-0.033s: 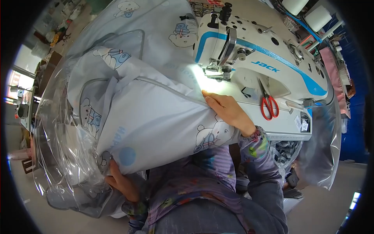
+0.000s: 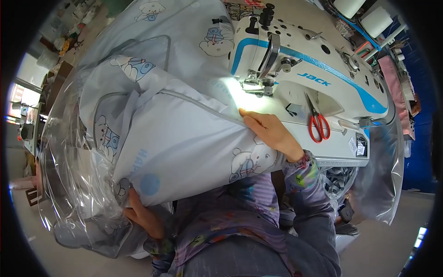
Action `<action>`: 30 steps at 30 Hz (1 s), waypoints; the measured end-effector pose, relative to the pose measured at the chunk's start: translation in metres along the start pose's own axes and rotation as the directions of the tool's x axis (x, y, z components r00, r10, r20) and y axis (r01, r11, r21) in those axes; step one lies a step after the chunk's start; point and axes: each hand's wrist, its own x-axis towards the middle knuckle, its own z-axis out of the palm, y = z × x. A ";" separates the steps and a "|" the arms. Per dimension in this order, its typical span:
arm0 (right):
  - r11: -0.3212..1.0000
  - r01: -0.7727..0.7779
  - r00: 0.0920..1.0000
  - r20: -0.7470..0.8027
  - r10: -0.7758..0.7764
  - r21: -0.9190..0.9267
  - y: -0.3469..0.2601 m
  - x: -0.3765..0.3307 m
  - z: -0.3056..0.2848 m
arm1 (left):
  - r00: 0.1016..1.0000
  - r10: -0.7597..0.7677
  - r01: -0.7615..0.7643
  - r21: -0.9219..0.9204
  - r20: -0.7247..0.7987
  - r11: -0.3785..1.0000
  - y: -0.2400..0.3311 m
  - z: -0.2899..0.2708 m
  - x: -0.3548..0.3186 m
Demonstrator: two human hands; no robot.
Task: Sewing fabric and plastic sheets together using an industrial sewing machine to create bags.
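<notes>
While hands (image 2: pixel 272 131) on fabric (image 2: pixel 194 147), clr bag (image 2: pixel 353 177) w/ grey strips (image 2: pixel 339 179).

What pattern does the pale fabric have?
Cartoon animals with blue details; the fabric shows best in the head view.

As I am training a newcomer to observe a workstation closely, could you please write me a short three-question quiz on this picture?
1. What colour are the handles of the scissors?
a) blue
b) red
c) yellow

2. Which hand is nearer the clear plastic, the left or the right?

3. True or false: the right hand touches the fabric close to the brightly lit patch under the sewing machine.

Key:
1. b, red
2. The left hand
3. True
</notes>
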 end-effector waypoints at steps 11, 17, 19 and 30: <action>0.888 0.249 0.934 -0.148 -0.326 -0.388 0.016 0.014 0.008 | 0.953 0.253 -0.292 0.287 0.165 0.912 0.045 0.064 0.031; 0.842 0.171 0.916 -0.232 -0.328 -0.512 0.016 0.027 0.010 | 0.843 0.401 -0.531 0.439 0.358 0.724 0.093 0.116 0.068; 0.824 0.162 0.897 -0.266 -0.352 -0.542 0.018 0.032 0.013 | 0.801 0.411 -0.586 0.428 0.436 0.689 0.105 0.134 0.089; 0.713 -0.025 0.842 -0.399 -0.362 -0.701 0.010 0.039 0.038 | 0.685 -0.168 -0.675 0.705 0.709 0.219 0.083 0.260 0.118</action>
